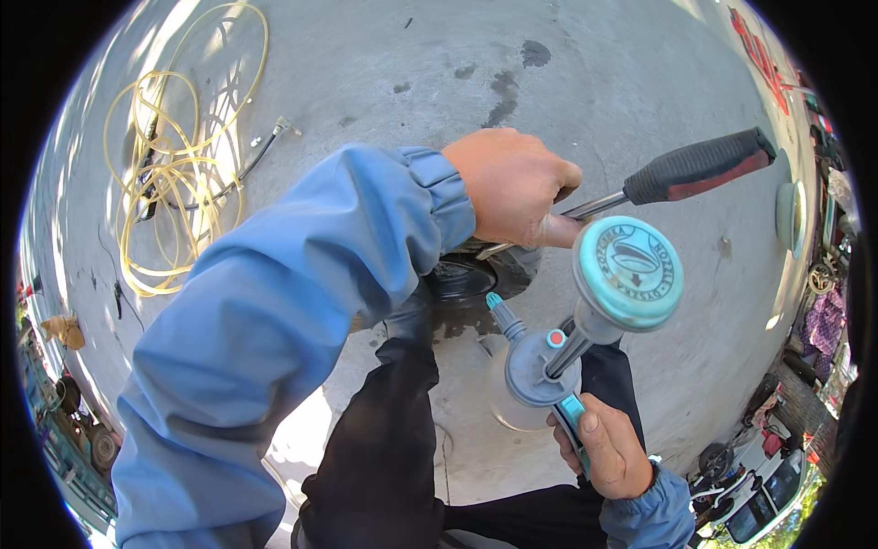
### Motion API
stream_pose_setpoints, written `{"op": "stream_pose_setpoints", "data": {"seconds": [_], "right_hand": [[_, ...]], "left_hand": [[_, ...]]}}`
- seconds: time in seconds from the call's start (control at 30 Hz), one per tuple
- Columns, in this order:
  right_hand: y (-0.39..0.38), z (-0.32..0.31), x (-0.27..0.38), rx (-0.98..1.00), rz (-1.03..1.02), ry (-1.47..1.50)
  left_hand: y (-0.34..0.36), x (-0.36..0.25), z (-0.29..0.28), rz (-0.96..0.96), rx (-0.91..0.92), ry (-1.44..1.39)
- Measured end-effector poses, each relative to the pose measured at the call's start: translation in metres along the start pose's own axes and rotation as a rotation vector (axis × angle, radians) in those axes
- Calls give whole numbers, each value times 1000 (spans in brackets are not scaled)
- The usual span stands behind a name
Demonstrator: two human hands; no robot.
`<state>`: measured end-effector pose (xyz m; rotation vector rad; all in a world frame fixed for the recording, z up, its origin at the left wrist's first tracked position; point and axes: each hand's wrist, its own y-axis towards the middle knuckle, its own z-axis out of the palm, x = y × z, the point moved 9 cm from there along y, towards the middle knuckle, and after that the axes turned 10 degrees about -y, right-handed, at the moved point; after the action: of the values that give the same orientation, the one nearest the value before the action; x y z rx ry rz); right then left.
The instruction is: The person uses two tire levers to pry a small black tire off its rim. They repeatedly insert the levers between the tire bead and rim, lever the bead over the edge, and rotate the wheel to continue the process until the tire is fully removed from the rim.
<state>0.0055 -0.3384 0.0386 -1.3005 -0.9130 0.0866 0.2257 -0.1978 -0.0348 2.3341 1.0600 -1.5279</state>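
Note:
My left hand [512, 188] is closed round the metal shaft of a pry bar [695, 169] with a black and dark red grip. The grip points up to the right. Its lower end reaches a dark, round, rubber-looking part [462, 276], wet and mostly hidden under my left arm; its exact kind I cannot make out. My right hand [611, 448] is wrapped round the grey and teal handle of a pump sprayer [535, 366]. The sprayer has a clear bottle, a raised teal pump knob [631, 274] and a teal nozzle tip [494, 302] facing the dark part.
A tangled yellow hose [174, 174] with a black end lies on the concrete floor [366, 55] at the far left. Dark wet spots mark the floor ahead. A round pale object [790, 220], red metal pieces [764, 59] and assorted clutter line the right side.

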Motion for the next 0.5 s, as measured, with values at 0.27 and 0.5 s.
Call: {"op": "stream_pose_setpoints", "data": {"seconds": [0.27, 0.5], "right_hand": [[8, 1, 21, -25, -37, 11], [4, 2, 20, -14, -65, 15]], "left_hand": [[-3, 4, 0, -5, -23, -33], [-5, 0, -5, -89, 13, -3]]}}
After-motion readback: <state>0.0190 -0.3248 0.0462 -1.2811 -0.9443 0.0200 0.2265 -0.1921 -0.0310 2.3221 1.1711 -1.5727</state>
